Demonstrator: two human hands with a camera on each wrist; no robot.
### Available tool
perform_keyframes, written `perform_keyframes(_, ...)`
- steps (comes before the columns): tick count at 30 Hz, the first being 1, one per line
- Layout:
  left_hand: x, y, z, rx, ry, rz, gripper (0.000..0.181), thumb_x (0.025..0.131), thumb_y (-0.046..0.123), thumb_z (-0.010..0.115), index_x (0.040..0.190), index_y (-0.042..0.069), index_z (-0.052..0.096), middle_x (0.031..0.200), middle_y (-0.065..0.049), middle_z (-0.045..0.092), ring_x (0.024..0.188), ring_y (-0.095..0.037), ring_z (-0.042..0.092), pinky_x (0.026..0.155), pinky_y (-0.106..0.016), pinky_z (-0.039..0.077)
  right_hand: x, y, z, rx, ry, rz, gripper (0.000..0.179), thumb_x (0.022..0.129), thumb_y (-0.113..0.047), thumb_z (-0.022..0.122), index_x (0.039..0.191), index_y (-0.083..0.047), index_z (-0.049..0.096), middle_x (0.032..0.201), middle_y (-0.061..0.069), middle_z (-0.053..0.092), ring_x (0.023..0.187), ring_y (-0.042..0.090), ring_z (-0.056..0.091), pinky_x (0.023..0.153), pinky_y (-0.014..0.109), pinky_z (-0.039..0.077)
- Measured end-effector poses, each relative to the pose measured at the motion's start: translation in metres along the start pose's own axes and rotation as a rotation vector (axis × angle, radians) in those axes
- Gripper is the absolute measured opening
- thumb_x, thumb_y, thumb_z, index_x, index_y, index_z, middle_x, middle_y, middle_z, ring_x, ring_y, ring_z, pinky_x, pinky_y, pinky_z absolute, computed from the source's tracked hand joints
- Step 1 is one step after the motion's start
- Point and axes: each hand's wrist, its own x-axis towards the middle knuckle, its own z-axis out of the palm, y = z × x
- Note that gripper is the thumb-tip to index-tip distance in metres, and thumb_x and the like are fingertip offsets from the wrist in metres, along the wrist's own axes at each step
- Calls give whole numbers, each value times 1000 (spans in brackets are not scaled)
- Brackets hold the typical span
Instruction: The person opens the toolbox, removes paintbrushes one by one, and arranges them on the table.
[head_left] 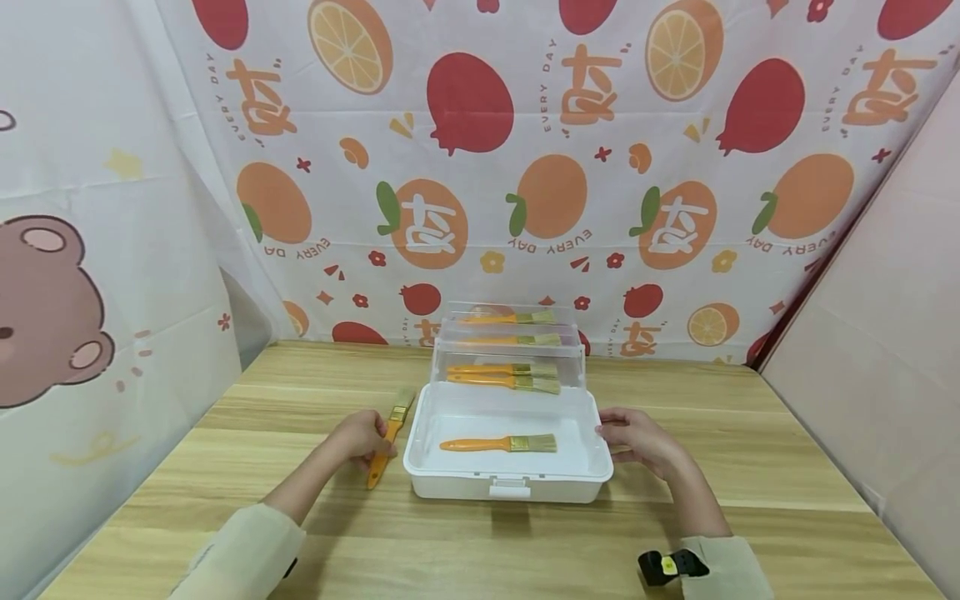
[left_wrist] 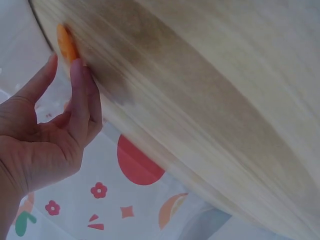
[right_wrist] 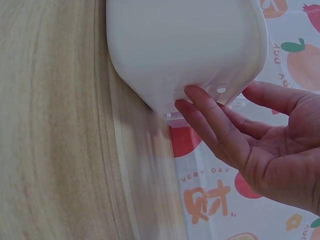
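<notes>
My left hand [head_left: 367, 439] pinches the orange handle of a paintbrush [head_left: 398, 413] at the left of a white box [head_left: 510, 489]; in the left wrist view, the handle's end [left_wrist: 65, 41] pokes past the fingertips, near the thumb. The bristles point away from me. My right hand [head_left: 641, 442] touches the box's right side, its fingers [right_wrist: 220, 127] fairly straight against the wall. Flat on the box floor lies another paintbrush [head_left: 480, 444], bristles to the right. Several more paintbrushes [head_left: 502, 382] lie in the raised clear trays [head_left: 573, 362] behind.
The box stands on a wood-grain table [head_left: 337, 542], with a white latch [head_left: 510, 488] on its front. A fruit-print curtain [head_left: 480, 208] hangs along the table's back edge. Pale sheets close off the left and right sides.
</notes>
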Motion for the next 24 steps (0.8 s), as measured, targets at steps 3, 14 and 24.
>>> perform_keyframes(3,-1,2,-4,46,22,16,22,77,5,71,80,1,49,66,-8,49,53,-16,49,48,-29,49,0,1,0,1,1,3,50,92,-12,53,130,15,34,121,27,47,101,30,55,76,43,50)
perform_keyframes(14,-9,44,-21,225,191,184,17,82,11,66,92,0,57,78,-6,59,60,-17,53,53,-31,44,-3,2,-1,-1,-6,1,48,93,-11,52,129,15,35,120,26,48,102,29,54,76,43,50)
perform_keyframes(24,-23,96,0,258,230,339,15,80,10,71,89,4,60,74,-1,56,61,-15,50,53,-27,42,-8,2,-4,-3,-13,5,48,93,-10,51,130,15,35,121,27,47,103,30,54,77,43,49)
